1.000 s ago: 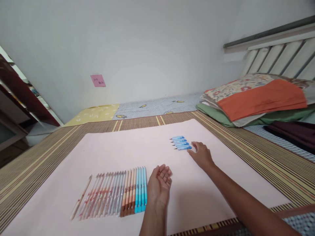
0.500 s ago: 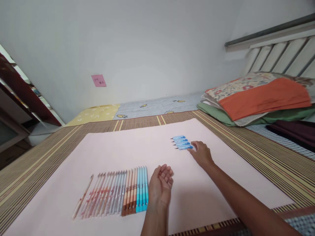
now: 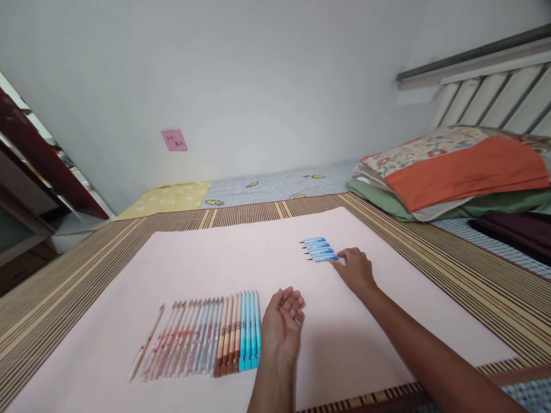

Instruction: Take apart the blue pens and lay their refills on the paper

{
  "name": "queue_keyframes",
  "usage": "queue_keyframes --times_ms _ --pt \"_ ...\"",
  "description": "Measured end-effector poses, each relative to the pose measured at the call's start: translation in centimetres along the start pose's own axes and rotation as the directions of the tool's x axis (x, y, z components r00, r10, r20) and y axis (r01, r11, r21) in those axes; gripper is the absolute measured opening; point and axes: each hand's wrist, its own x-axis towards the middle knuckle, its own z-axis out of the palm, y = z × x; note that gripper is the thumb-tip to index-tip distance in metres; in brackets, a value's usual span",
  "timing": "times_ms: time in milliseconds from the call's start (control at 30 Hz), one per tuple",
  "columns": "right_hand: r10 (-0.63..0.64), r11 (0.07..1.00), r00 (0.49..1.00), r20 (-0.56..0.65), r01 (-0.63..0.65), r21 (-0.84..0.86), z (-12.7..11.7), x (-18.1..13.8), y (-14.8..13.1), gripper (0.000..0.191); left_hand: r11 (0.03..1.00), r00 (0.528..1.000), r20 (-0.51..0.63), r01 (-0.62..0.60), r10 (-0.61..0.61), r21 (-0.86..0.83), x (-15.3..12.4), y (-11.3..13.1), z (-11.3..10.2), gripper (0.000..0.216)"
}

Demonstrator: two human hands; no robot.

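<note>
Palm up, my left hand (image 3: 284,324) rests on the pink sheet (image 3: 224,258) with its fingers loosely curled and nothing in them. Just left of it lies a row of pens: turquoise pens (image 3: 249,332), peach-and-brown pens (image 3: 228,338) and several clear pens with reddish marks (image 3: 185,341). One pale pen (image 3: 146,344) lies slightly apart at the row's left end. Farther off, my right hand (image 3: 355,271) has its thumb and forefinger at the right end of the nearest short blue pen (image 3: 322,258). More blue pens (image 3: 316,246) lie stacked behind it, dark tips pointing left.
Beneath the pink sheet is a striped mat (image 3: 86,275). Folded cloths and an orange-patterned pillow (image 3: 465,172) lie at the right, below a white radiator (image 3: 495,94). A pink note (image 3: 174,140) is stuck to the wall (image 3: 275,86) behind.
My right forefinger has come down a little closer to the thumb at the nearest blue pen's end. My left hand and the pens stay put; the view shifts slightly.
</note>
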Motion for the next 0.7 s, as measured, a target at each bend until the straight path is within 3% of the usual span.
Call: queue_keyframes --times_ms 200,333,467,700 --pt "-0.009 0.999 1.000 -0.020 0.010 0.031 0.1 -0.1 -0.2 0.032 1.000 1.000 0.010 0.000 0.000 -0.004 -0.1 0.0 0.0 0.018" --pt "-0.195 0.975 0.971 -0.137 0.207 0.084 0.5 -0.4 -0.3 0.021 1.000 1.000 0.005 0.001 -0.001 0.000 -0.1 0.0 0.1 0.018" --pt "-0.384 0.911 0.909 -0.161 0.401 0.092 0.6 -0.5 -0.8 0.013 1.000 1.000 -0.012 0.004 -0.004 0.006 -0.2 0.0 0.3 0.019" --pt "-0.462 0.884 0.876 -0.139 0.467 0.004 0.8 -0.2 -1.2 0.015 1.000 1.000 -0.004 0.003 -0.003 0.009 -0.4 0.0 0.1 0.018"
